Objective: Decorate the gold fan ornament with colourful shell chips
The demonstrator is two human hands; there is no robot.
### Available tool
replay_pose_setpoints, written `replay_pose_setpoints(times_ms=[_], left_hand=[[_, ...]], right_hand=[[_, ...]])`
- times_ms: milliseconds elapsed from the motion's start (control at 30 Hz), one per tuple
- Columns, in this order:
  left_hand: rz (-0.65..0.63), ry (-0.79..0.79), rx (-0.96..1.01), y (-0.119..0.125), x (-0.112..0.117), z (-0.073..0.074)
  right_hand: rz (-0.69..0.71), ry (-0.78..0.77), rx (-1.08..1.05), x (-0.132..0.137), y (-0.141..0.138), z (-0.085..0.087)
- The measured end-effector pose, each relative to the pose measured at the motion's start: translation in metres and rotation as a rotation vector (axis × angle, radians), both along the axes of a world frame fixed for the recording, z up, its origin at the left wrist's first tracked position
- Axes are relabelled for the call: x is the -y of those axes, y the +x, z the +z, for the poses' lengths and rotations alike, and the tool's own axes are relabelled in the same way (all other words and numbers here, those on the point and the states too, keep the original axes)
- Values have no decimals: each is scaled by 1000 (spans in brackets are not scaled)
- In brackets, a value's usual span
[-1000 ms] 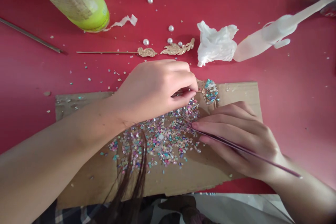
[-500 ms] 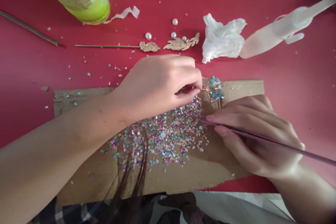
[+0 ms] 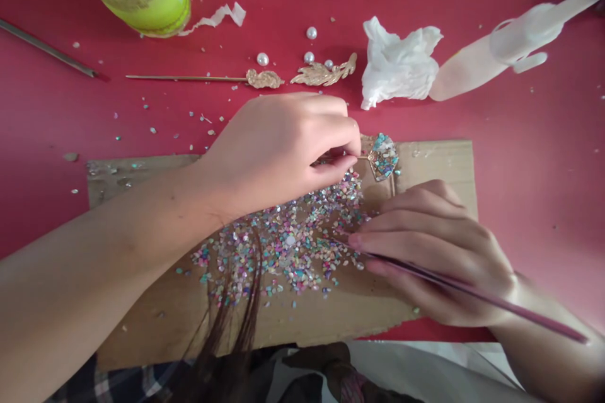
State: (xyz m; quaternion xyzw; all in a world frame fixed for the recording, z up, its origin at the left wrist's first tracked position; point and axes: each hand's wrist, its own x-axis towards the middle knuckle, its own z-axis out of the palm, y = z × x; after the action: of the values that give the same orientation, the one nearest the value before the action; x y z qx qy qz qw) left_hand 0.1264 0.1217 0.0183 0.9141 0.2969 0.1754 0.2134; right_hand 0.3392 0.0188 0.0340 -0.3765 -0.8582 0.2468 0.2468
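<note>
My left hand pinches the thin gold stem of a shell-shaped wire ornament, whose frame is filled with turquoise and pale chips. My right hand grips a thin purple stick, its tip low over the edge of a heap of multicoloured crushed shell chips. The fingertips of my right hand lie just below the ornament, apart from it. Both hands are above a sheet of brown cardboard, and my left forearm covers part of it.
The cardboard lies on a red table. Beyond it are gold leaf pieces, pearl beads, crumpled white tissue, a green-capped bottle and a translucent white bottle. Strands of hair hang in front.
My right hand has moved left and down, bringing the stick's tip over the chips. My left hand still pinches the ornament's stem. The whole view has shifted slightly.
</note>
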Motion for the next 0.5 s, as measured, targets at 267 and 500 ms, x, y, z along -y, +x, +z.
replay_pose_setpoints(times_ms=[267,500], left_hand=[[2,10,3,0,0,0],[2,50,18,-1,-2,-2]], right_hand=[[-105,6,-1,-3,5,2],[-40,-29,36,-3,7,3]])
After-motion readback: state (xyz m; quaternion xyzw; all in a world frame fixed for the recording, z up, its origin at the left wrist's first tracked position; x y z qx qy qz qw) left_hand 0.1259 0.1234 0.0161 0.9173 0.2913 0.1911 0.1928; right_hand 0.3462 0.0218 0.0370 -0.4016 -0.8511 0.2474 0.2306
